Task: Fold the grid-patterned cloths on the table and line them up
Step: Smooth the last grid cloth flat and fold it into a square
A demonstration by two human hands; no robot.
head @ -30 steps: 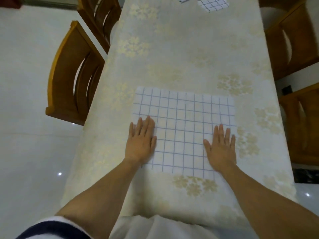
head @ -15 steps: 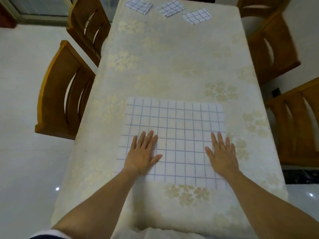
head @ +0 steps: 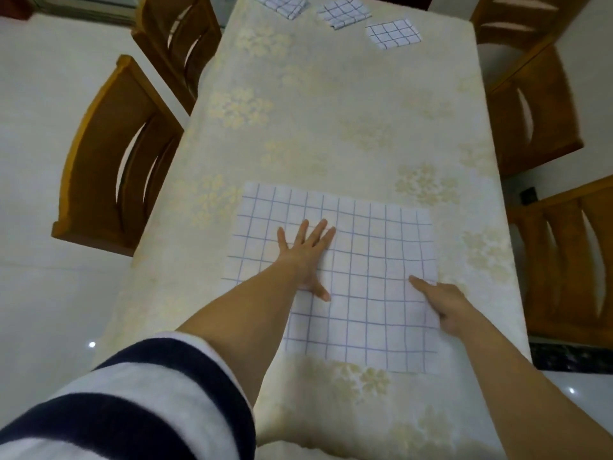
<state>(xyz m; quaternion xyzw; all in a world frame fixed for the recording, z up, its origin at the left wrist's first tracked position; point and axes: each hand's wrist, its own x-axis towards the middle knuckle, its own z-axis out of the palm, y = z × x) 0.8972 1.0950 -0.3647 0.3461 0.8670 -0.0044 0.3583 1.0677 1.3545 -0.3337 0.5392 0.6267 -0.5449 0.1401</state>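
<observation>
Pinning the grid cloth (head: 371, 254) on the near worktop (head: 331, 144), the left grip (head: 303, 257) lay flat, fingers apart; the right grip (head: 441, 303) pinched the right edge, best carried squarely onto the left.

From the big flat cloth (head: 365, 310) toward 12 o'clock, a wide stretch of table (head: 331, 127) lies open, up to three small folded cloths (head: 343, 11) at the far edge. A left chair (head: 109, 167) at 10 o'clock and a right chair (head: 570, 260) at 3 o'clock stand close beside the table.
</observation>
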